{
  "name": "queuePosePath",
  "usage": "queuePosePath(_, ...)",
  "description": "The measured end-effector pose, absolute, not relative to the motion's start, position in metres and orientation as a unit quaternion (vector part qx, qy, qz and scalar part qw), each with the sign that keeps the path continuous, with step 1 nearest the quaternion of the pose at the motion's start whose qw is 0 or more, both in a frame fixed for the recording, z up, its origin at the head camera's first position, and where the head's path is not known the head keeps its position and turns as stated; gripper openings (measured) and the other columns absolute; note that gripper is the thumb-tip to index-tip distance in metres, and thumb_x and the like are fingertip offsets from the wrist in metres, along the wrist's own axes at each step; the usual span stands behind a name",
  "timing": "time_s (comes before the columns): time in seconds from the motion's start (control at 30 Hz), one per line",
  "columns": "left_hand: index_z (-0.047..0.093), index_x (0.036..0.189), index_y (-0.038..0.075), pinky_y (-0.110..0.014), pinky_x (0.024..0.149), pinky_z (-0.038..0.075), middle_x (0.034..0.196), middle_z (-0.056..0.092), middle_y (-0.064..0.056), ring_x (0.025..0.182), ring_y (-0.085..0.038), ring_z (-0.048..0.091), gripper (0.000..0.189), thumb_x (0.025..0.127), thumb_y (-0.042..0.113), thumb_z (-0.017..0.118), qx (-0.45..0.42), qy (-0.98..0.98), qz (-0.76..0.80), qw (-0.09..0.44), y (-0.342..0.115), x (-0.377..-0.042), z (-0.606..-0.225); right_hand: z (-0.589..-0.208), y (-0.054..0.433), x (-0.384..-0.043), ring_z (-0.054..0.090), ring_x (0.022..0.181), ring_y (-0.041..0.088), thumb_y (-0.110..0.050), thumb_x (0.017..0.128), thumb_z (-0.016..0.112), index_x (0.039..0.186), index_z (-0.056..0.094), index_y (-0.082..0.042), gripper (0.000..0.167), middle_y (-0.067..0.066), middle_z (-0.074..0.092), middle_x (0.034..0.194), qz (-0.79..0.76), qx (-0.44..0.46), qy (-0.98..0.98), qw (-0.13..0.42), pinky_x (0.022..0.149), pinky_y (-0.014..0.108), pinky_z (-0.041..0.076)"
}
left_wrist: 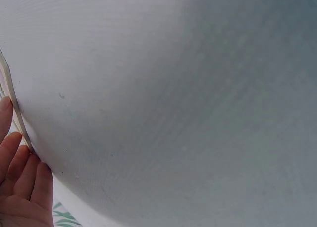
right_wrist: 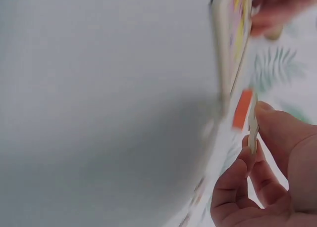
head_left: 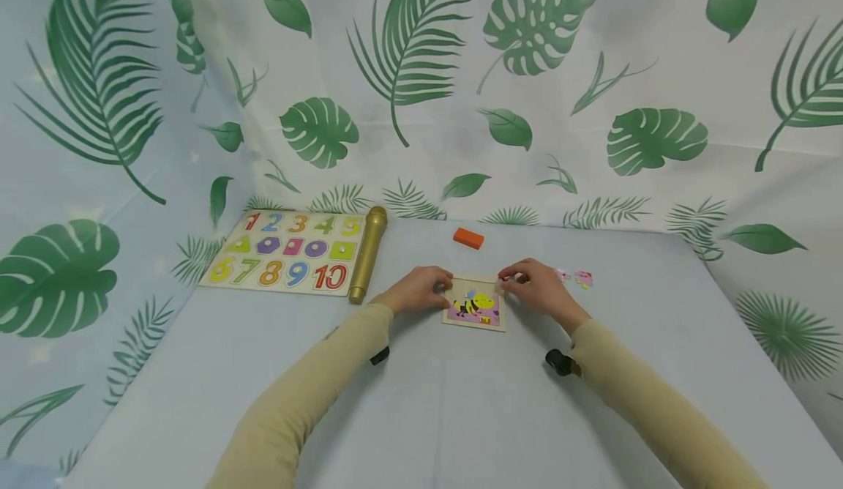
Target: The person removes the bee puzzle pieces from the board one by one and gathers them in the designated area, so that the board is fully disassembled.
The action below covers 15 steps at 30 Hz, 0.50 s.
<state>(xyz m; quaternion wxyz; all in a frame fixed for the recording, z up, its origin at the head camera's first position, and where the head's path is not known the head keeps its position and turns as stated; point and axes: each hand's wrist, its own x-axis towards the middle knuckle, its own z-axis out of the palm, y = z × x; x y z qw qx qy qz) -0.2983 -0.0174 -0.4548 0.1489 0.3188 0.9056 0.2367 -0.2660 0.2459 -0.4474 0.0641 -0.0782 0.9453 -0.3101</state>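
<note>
A small wooden jigsaw board point(head_left: 477, 326) with a bee picture lies in front of the person, its upper right part bare. At its left edge the left hand point(head_left: 416, 290) holds the board, thumb and fingers along the rim; the left wrist view shows those fingertips point(left_wrist: 43, 175) against the board's edge. Just above the board's upper right corner, the right hand point(head_left: 541, 288) pinches a jigsaw piece point(right_wrist: 253, 128) between thumb and fingers. The piece is seen edge-on in the right wrist view, so its picture is hidden. Pink loose pieces point(head_left: 584, 278) lie right of that hand.
An orange block point(head_left: 468, 238) lies behind the jigsaw board. To the left are a number-and-shape puzzle board point(head_left: 246, 277) and a gold microphone-shaped tube point(head_left: 369, 255) along its right side. Leaf-printed cloth point(head_left: 421, 159) stands behind the pale table.
</note>
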Motion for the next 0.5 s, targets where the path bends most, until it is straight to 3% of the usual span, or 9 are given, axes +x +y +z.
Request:
queuePosePath(0.27, 0.066, 0.123, 0.004, -0.033, 0.112, 0.035, 0.141, 0.054, -0.007, 0.133, -0.022, 0.046, 0.039, 0.088, 0.02, 0.075, 0.316, 0.907, 0.236, 0.15, -0.015, -0.298, -0.456, -0.454, 0.296, -0.258, 0.058, 0.105, 0.034, -0.022, 0.093, 0.068, 0.114, 0.069, -0.005, 0.027, 0.018, 0.059, 0.118, -0.305, -0.055, 0.949, 0.057, 0.087, 0.047, 0.052)
queuePosePath(0.5, 0.066, 0.122, 0.004, -0.033, 0.112, 0.035, 0.14, 0.055, -0.007, 0.133, -0.022, 0.046, 0.039, 0.088, 0.021, 0.075, 0.312, 0.908, 0.237, 0.146, -0.016, -0.297, -0.455, -0.457, 0.307, -0.257, 0.06, 0.102, 0.033, -0.024, 0.091, 0.071, 0.112, 0.071, -0.007, 0.027, 0.018, 0.06, 0.119, -0.301, -0.071, 0.95, 0.051, 0.085, 0.047, 0.053)
